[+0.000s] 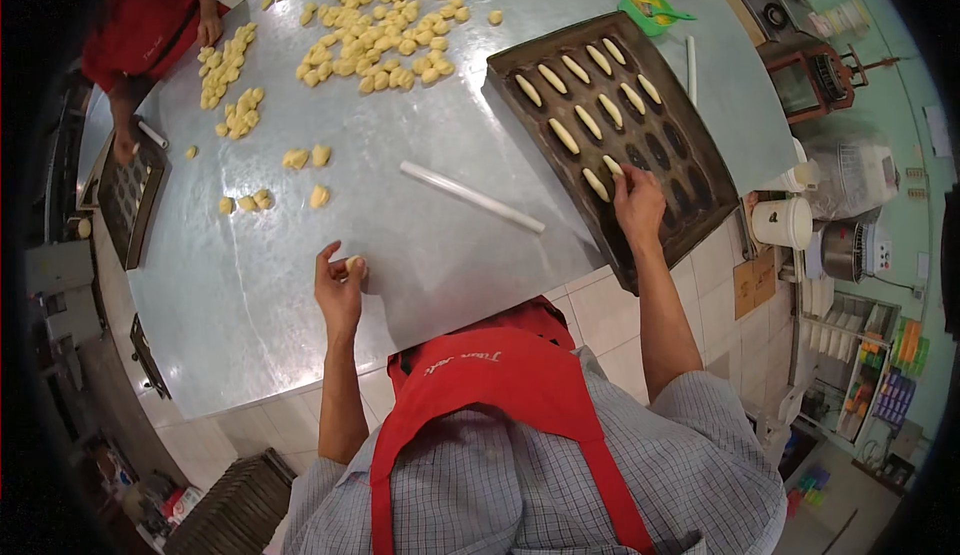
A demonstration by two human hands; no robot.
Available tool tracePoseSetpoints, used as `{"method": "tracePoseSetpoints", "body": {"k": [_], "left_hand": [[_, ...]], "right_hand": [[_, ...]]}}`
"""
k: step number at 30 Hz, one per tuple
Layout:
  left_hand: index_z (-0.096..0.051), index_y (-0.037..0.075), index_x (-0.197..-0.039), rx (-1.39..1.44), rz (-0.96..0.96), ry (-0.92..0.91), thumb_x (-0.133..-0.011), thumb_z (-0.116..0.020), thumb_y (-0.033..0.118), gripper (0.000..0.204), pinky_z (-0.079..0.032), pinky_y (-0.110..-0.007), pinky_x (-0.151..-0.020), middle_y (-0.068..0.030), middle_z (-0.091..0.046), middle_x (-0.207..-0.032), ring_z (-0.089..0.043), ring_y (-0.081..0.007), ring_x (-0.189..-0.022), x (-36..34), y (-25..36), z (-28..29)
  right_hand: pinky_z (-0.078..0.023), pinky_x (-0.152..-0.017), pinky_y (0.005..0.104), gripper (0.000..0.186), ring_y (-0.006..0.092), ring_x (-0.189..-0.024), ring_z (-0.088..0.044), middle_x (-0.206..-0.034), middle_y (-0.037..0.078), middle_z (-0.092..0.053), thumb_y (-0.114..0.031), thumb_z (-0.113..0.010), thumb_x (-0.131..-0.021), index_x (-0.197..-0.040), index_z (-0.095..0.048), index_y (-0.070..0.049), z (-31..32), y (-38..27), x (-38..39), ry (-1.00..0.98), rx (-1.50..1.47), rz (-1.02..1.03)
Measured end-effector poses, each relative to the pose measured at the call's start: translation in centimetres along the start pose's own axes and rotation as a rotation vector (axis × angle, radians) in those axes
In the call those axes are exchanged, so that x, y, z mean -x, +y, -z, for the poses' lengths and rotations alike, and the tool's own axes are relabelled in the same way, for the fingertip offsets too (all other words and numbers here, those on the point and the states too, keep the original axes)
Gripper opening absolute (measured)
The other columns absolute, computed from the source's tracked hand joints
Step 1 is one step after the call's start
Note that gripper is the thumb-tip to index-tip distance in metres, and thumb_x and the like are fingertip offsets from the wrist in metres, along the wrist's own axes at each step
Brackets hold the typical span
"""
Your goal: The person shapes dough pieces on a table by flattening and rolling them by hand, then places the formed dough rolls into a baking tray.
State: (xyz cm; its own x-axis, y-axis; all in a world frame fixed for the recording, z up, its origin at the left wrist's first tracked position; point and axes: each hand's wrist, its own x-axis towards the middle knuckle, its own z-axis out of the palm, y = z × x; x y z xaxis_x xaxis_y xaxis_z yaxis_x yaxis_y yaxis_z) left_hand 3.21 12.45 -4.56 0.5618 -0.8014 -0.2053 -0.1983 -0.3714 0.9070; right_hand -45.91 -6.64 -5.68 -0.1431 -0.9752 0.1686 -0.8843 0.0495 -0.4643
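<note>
Head — right hand (642, 207), dough strip (613, 166), lettered apron (500, 380)

A bakery kitchen around me — dough pieces (385, 33) heaped on a metal table (450, 280), a moulded baking tray (692, 105), and, dim at right, possibly a mixer (846, 253).

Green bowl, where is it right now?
Head view, upper right: the green bowl sits on the metal table, by the far corner of the baking tray that the right hand reaches into.
</note>
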Motion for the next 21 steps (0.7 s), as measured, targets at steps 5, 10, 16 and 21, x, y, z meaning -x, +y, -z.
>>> {"method": "tracePoseSetpoints", "body": {"k": [5, 10, 16, 21], "left_hand": [[-0.073, -0.001, -0.121, -0.015, 0.051, -0.046, -0.103, -0.078, 0.014, 0.023, -0.059, -0.030, -0.084, -0.0063, -0.078, -0.099, -0.073, -0.0138, -0.090, -0.4, -2.1, -2.2], [-0.076, 0.000, -0.119, -0.128, 0.006, -0.109, -0.101, -0.079, 0.014, 0.023, -0.060, -0.030, -0.082, -0.0081, -0.078, -0.103, -0.073, -0.0140, -0.087, 0.4, 1.6, -6.9], [-0.077, 0.004, -0.127, -0.718, -0.686, -0.076, -0.097, -0.077, 0.017, 0.032, -0.053, -0.048, -0.106, -0.0132, -0.075, -0.130, -0.066, -0.0365, -0.125, 1.6, -1.8, -7.4], [-0.050, 0.007, -0.167, -0.807, -0.696, -0.149, -0.104, -0.067, 0.027, 0.068, -0.031, -0.059, -0.131, -0.0239, -0.035, -0.179, -0.033, -0.0469, -0.163, 3.8, 2.9, -5.3]], "right_hand": [[-0.052, -0.101, 0.0540, 0.034, 0.0423, -0.110, -0.070, -0.118, 0.021, -0.074, -0.018, -0.079, -0.097, -0.130, -0.077, -0.006, -1.7, 0.7, -1.1, -0.008, 0.167, 0.094], [-0.050, -0.101, 0.0548, 0.040, 0.0408, -0.117, -0.066, -0.121, 0.017, -0.072, -0.015, -0.083, -0.085, -0.123, -0.071, -0.007, -1.1, -6.9, 1.2, 0.179, 0.104, 0.272], [-0.051, -0.098, 0.0524, 0.030, 0.0387, -0.113, -0.067, -0.116, 0.015, -0.072, -0.016, -0.079, -0.090, -0.118, -0.072, -0.008, -9.1, -19.2, 10.0, -0.280, -0.260, 0.608], [-0.051, -0.101, 0.0497, 0.036, 0.0364, -0.113, -0.067, -0.121, 0.012, -0.073, -0.014, -0.078, -0.091, -0.126, -0.074, -0.008, -10.1, -16.8, 11.3, -0.276, -0.268, 0.759]]}}
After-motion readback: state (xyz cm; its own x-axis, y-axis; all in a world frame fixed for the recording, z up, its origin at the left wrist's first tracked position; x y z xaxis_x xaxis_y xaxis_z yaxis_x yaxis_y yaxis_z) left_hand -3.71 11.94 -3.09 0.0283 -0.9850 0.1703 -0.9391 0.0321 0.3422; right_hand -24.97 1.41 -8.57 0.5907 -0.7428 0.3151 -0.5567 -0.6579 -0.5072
